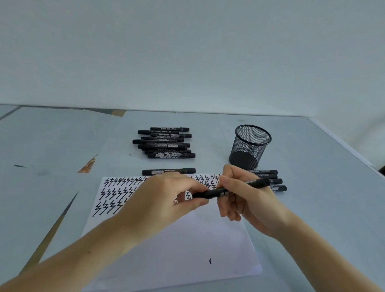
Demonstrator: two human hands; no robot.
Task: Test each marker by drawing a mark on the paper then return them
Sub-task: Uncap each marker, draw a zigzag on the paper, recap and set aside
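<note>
Fingers (pixel 226 180) of the right hand (pixel 246 196) curl round a black marker (pixel 231 190) and grip it near the middle. The left hand (pixel 163 195) pinches the marker's near end, where the cap sits. Both hands hold it just above the paper (pixel 171 244), which already has rows of zigzag marks. I think the cap is being pulled off or pushed on; I cannot tell which. If it is coming off, the next move is a small mark on the bare part of the paper. If it is going on, the marker needs a firm push, then a place to go back to. A pile of markers (pixel 165 142) lies behind the paper, more markers (pixel 271 180) lie beside the mesh cup (pixel 250 146), and one marker (pixel 168 171) lies at the paper's far edge.
</note>
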